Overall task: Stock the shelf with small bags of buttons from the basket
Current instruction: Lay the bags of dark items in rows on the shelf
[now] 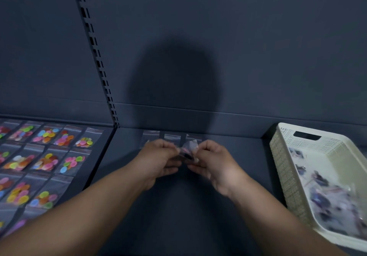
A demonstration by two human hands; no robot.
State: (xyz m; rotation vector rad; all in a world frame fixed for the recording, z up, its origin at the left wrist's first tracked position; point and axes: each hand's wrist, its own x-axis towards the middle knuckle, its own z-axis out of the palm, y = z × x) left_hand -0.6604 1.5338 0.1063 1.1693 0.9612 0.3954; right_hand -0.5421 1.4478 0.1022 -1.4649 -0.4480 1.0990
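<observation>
Together left grip (pixel 158 159) and right grip (pixel 211 163) pinch one clear crumpled bag (pixel 189 146), seemingly of dark buttons (pixel 186 155)

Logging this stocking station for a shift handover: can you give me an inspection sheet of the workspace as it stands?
Surface: dark shelf, shadowed in the middle bay.
Job's things: small bag held up between both hands; three bags laid along the back; cream basket at right holding more bags, blurred.
Clutter: nothing seen.
Grips: left hand and right hand both pinch the small bag.
Cables: nothing seen.
Surroundings: rows of coloured-button bags in the left bay; slotted upright; dark back panel.
</observation>
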